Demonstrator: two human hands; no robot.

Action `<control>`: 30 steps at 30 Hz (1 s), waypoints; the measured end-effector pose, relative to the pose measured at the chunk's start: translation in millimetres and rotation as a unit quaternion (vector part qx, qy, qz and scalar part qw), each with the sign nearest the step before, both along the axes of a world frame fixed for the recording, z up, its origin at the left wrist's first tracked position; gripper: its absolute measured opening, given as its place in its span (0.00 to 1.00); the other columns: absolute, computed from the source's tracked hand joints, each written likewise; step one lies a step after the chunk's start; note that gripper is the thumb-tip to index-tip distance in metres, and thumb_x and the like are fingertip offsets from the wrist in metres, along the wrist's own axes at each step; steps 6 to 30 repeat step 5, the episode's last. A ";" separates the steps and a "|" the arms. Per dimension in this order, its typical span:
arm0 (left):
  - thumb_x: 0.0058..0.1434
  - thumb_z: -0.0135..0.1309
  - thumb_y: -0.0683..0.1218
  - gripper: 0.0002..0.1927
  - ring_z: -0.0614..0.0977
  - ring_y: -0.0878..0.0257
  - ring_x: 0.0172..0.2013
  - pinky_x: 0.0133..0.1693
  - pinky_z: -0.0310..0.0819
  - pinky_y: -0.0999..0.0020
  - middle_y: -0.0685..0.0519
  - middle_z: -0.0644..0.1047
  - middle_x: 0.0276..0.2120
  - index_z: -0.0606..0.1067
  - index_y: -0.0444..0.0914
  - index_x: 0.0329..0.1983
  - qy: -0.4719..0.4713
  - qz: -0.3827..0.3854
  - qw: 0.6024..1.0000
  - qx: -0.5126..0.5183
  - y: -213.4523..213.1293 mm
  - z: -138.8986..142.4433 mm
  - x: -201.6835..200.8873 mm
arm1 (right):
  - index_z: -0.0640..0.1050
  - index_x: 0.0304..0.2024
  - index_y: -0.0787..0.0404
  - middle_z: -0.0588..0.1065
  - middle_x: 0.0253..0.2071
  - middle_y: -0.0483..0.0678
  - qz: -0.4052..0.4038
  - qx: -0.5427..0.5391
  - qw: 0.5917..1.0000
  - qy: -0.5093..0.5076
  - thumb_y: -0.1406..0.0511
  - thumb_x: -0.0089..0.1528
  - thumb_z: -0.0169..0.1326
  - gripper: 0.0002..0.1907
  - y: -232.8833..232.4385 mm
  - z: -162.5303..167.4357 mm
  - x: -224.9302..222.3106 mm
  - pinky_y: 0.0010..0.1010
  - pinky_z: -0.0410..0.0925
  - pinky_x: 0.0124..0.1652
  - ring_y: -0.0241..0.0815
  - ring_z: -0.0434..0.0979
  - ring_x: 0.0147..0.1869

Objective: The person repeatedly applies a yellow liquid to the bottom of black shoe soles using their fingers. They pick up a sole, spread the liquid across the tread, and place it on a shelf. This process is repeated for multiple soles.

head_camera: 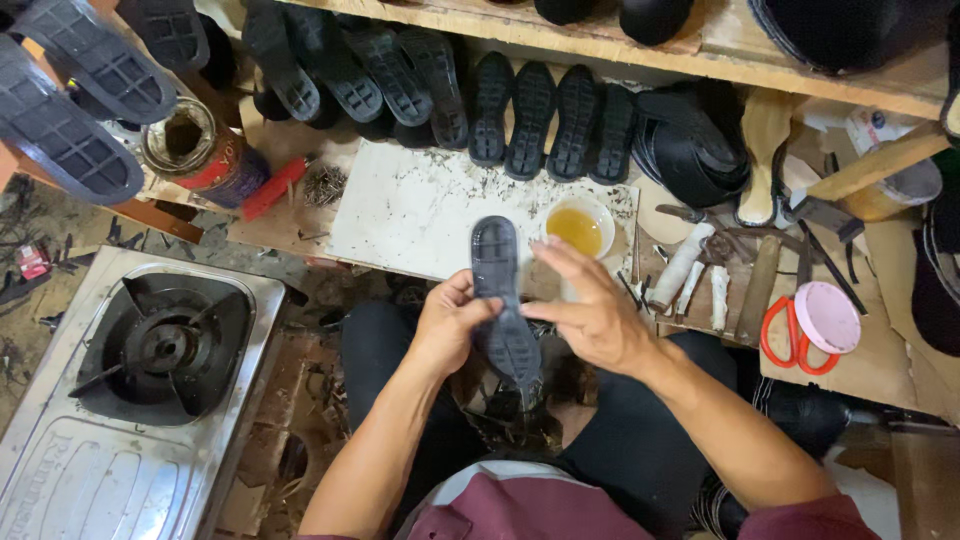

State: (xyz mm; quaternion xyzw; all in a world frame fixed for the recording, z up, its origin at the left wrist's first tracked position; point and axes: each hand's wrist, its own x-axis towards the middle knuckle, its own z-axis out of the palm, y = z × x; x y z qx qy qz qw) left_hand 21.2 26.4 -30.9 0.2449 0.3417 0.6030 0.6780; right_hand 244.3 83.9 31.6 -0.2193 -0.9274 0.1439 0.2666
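Observation:
A black rubber shoe sole (pixel 498 300) stands tread-up in front of me, its toe pointing away. My left hand (pixel 450 325) grips its left edge near the waist. My right hand (pixel 590 310) rests on its right edge, thumb pressing the tread and fingers spread above. The heel end sinks toward a dark shoe between my knees, which is mostly hidden. Just beyond the toe sits a small white bowl of yellow glue (pixel 577 228) on a white work slab (pixel 420 215).
Rows of black soles (pixel 540 120) lean against the wooden shelf (pixel 640 45). A steel gas stove (pixel 150 380) sits at left, a rusty tin (pixel 195 145) behind it. Red-handled scissors (pixel 790 335), a pink lid (pixel 828 317) and hand tools lie at right.

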 end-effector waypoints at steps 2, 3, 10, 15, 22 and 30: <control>0.61 0.56 0.32 0.17 0.82 0.63 0.39 0.46 0.78 0.65 0.48 0.81 0.41 0.74 0.31 0.53 -0.069 0.019 0.997 -0.006 -3.2 -0.7 -10.4 | 0.85 0.46 0.54 0.63 0.73 0.57 -0.049 -0.004 0.998 0.031 0.74 0.58 0.53 0.18 13.9 5.0 4.5 0.46 0.55 0.77 0.56 0.59 0.79; 0.62 0.56 0.33 0.17 0.82 0.62 0.39 0.47 0.79 0.63 0.48 0.81 0.41 0.73 0.31 0.55 -0.103 0.027 0.994 -0.010 -4.9 -0.6 -12.7 | 0.84 0.49 0.56 0.64 0.74 0.55 -0.074 -0.005 0.996 0.047 0.74 0.59 0.52 0.18 22.6 7.7 6.1 0.44 0.56 0.79 0.54 0.60 0.81; 0.55 0.55 0.31 0.27 0.83 0.62 0.40 0.46 0.79 0.64 0.50 0.81 0.41 0.71 0.35 0.59 -0.012 -0.007 1.000 -0.027 -7.5 -1.2 -14.0 | 0.84 0.48 0.58 0.62 0.73 0.57 -0.147 -0.025 0.989 -0.022 0.65 0.57 0.59 0.16 39.0 14.3 8.9 0.48 0.53 0.74 0.59 0.56 0.79; 0.55 0.55 0.31 0.27 0.83 0.62 0.40 0.46 0.79 0.64 0.50 0.81 0.41 0.71 0.35 0.59 -0.012 -0.007 1.000 -0.027 -7.5 -1.2 -14.0 | 0.84 0.48 0.58 0.62 0.73 0.57 -0.147 -0.025 0.989 -0.022 0.65 0.57 0.59 0.16 39.0 14.3 8.9 0.48 0.53 0.74 0.59 0.56 0.79; 0.55 0.55 0.31 0.27 0.83 0.62 0.40 0.46 0.79 0.64 0.50 0.81 0.41 0.71 0.35 0.59 -0.012 -0.007 1.000 -0.027 -7.5 -1.2 -14.0 | 0.84 0.48 0.58 0.62 0.73 0.57 -0.147 -0.025 0.989 -0.022 0.65 0.57 0.59 0.16 39.0 14.3 8.9 0.48 0.53 0.74 0.59 0.56 0.79; 0.55 0.55 0.31 0.27 0.83 0.62 0.40 0.46 0.79 0.64 0.50 0.81 0.41 0.71 0.35 0.59 -0.012 -0.007 1.000 -0.027 -7.5 -1.2 -14.0 | 0.84 0.48 0.58 0.62 0.73 0.57 -0.147 -0.025 0.989 -0.022 0.65 0.57 0.59 0.16 39.0 14.3 8.9 0.48 0.53 0.74 0.59 0.56 0.79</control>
